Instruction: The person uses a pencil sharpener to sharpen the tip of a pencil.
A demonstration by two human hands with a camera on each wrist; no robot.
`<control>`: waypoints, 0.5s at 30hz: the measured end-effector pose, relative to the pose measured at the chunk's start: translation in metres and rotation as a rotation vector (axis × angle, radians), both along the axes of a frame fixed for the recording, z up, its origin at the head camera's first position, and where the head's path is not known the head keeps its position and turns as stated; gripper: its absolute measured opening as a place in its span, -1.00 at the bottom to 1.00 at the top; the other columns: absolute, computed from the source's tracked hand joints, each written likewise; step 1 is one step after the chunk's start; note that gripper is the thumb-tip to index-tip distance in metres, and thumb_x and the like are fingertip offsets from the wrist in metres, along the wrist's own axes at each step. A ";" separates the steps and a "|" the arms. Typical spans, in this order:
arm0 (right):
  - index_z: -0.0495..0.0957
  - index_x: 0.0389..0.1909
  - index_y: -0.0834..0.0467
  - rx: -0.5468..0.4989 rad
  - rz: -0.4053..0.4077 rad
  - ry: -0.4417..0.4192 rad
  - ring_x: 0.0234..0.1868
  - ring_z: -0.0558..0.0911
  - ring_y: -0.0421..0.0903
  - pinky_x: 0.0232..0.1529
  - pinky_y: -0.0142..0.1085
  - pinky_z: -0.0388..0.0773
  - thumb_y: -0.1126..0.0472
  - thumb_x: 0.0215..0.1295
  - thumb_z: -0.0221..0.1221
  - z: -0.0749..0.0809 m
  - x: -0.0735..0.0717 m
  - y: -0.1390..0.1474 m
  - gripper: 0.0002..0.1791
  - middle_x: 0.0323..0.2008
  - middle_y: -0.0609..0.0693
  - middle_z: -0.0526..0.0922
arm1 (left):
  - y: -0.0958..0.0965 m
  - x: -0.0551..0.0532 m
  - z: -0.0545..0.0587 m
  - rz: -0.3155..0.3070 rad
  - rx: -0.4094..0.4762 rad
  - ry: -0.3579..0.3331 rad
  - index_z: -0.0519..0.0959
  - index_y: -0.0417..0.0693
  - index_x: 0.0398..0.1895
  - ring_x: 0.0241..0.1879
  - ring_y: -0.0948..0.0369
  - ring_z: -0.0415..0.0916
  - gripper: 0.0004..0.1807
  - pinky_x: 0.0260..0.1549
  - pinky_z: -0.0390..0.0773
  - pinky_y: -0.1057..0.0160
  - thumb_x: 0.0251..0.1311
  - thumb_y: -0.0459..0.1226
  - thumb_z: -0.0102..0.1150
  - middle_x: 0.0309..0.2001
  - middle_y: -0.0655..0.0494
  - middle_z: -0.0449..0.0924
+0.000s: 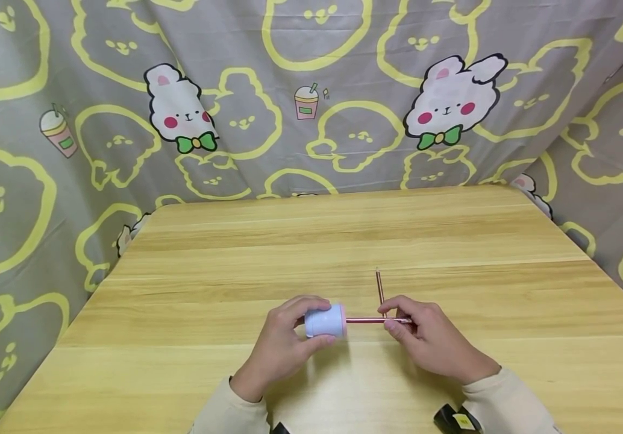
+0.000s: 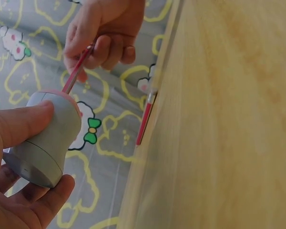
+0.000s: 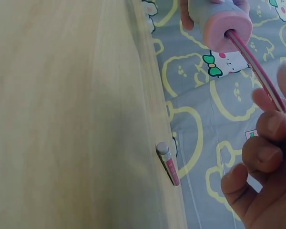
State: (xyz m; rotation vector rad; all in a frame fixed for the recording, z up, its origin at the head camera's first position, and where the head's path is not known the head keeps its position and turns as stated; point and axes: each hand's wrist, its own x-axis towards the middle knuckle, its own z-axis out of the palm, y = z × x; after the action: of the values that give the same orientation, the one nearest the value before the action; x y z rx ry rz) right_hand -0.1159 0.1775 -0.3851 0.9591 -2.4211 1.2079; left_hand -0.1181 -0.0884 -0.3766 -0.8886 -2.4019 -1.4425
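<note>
My left hand [image 1: 284, 343] grips a small light-blue pencil sharpener [image 1: 323, 322], thumb on the near side and fingers over the far side. Its pink end [image 3: 217, 33] faces right and has a round hole. A red striped pencil [image 1: 364, 320] runs into that hole. Its other end is pinched between thumb and fingers of my right hand [image 1: 435, 340]; the pencil tip is hidden inside the sharpener. Just beyond the right fingertips, a second red pencil [image 1: 379, 284] lies on the table, its silver-capped end [image 3: 163, 149] showing in the right wrist view.
The wooden table [image 1: 225, 253] spreads out around both hands. A grey curtain [image 1: 268, 144] with yellow outlines and white rabbits hangs behind it and along its sides. A black device [image 1: 455, 419] sits by the right sleeve.
</note>
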 end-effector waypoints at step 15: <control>0.55 -0.31 0.12 -0.026 0.009 0.030 -0.61 0.23 -0.45 -0.69 -0.54 0.26 0.51 0.26 0.16 -0.003 -0.002 0.000 -0.79 -0.59 -0.34 0.32 | -0.001 0.000 -0.001 -0.006 -0.006 0.004 0.58 -0.19 -0.09 -0.11 0.06 0.58 -0.52 -0.19 0.66 0.29 -0.17 -0.49 0.51 -0.05 -0.01 0.61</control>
State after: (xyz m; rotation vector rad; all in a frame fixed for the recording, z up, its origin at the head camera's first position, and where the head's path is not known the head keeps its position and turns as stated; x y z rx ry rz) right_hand -0.1179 0.1777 -0.3878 0.9745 -2.3748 1.2165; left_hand -0.1183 -0.0896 -0.3774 -0.9002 -2.4041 -1.4348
